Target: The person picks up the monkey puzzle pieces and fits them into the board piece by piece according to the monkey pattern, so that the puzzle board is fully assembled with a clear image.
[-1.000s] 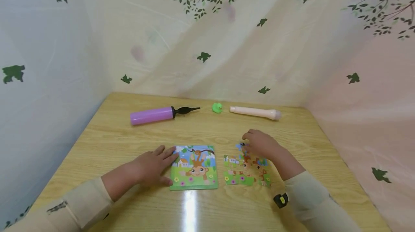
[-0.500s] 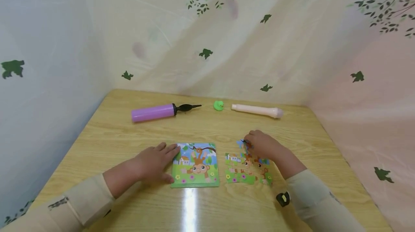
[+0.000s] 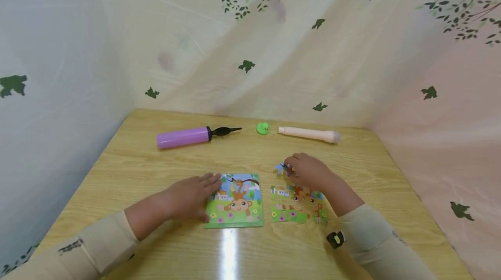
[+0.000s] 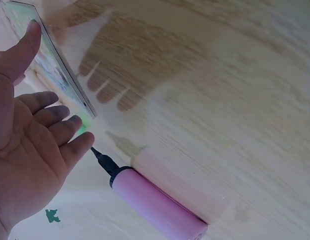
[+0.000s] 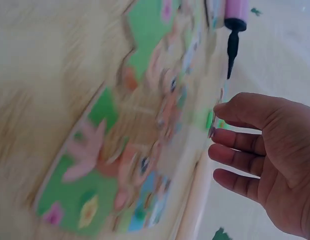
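Right hand (image 3: 313, 173) pinches a small blue puzzle piece (image 3: 279, 168) with dark branch print over the yellow wood-grain table (image 3: 188, 249).
Piece thin, knobbed, partly hidden by the fingertips; gripped between thumb and forefinger, well in from the table's far edge, just beyond a gapped cluster of flat monkey-print puzzle pieces (image 3: 289, 217). Left hand (image 3: 189, 197): fingers extended, grasping nothing, at the left edge of a square monkey picture board (image 3: 236, 204).

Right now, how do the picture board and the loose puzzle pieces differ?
The picture board shows one unbroken scene; the puzzle pieces show theirs with gaps. The left hand lies at the board's left edge; the right hand pinches one of the pieces. Both show a cartoon monkey.
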{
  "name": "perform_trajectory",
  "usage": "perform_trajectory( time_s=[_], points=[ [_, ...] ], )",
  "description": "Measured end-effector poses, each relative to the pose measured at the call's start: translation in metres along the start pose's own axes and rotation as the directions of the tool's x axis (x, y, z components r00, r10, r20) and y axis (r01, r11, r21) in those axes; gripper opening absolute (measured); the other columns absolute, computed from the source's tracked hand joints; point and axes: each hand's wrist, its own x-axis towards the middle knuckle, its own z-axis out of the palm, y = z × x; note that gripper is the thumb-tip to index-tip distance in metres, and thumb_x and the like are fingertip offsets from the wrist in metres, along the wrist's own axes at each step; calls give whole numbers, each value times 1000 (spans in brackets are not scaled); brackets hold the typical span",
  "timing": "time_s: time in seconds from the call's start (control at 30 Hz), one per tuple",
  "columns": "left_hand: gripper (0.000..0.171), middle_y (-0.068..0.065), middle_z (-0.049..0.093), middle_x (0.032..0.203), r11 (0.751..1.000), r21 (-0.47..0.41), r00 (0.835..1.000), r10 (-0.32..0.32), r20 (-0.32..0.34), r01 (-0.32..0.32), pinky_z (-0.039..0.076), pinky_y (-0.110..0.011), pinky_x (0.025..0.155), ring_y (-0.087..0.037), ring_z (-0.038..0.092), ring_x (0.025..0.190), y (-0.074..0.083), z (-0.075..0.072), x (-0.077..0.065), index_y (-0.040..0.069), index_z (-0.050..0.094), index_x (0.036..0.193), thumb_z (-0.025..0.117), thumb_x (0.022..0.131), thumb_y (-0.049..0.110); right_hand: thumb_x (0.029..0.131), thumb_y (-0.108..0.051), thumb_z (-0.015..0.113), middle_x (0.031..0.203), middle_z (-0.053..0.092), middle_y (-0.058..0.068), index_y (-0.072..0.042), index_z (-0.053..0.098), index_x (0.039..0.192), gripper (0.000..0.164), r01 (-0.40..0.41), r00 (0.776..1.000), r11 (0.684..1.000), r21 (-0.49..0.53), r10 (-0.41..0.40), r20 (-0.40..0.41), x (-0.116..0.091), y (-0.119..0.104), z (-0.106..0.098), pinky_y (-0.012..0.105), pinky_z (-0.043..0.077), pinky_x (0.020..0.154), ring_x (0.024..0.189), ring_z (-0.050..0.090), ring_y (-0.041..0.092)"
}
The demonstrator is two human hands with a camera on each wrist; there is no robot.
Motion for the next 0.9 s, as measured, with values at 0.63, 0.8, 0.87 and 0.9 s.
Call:
perform_trajectory(
  time_s=[0.63, 0.8, 0.87, 0.9],
  points=[
    [88, -4, 25, 163, 997, -59, 994, -42, 99, 48, 31, -46, 117, -28, 28, 147, -4, 1, 11, 14, 39, 151, 78, 79, 46, 93, -31, 68, 104, 60, -5, -20, 65, 118, 27, 248, 967, 968, -47, -245, 71, 64, -99, 2, 27, 50, 74, 90, 53, 12],
    [87, -3, 26, 162, 996, -75, 995, -35, 97, 42, 34, -47, 116, -28, 30, 147, -6, 1, 13, 14, 40, 151, 79, 79, 46, 93, -34, 68, 109, 60, -4, -21, 64, 120, 31, 246, 964, 967, -72, -236, 124, 72, -106, 8, 29, 52, 79, 96, 55, 14],
    [87, -4, 27, 162, 996, -79, 995, -33, 98, 40, 34, -47, 116, -29, 30, 146, -6, 1, 12, 13, 40, 150, 79, 79, 45, 93, -34, 66, 110, 60, -3, -21, 64, 120, 29, 248, 962, 965, -87, -236, 136, 73, -108, 9, 30, 52, 80, 97, 55, 14],
    [87, -5, 27, 162, 996, -83, 995, -31, 98, 40, 35, -48, 115, -30, 31, 146, -6, 0, 11, 12, 40, 150, 79, 79, 44, 94, -33, 66, 111, 60, -3, -21, 64, 120, 29, 251, 962, 963, -95, -236, 139, 74, -110, 10, 30, 52, 81, 97, 55, 14]
  ],
)
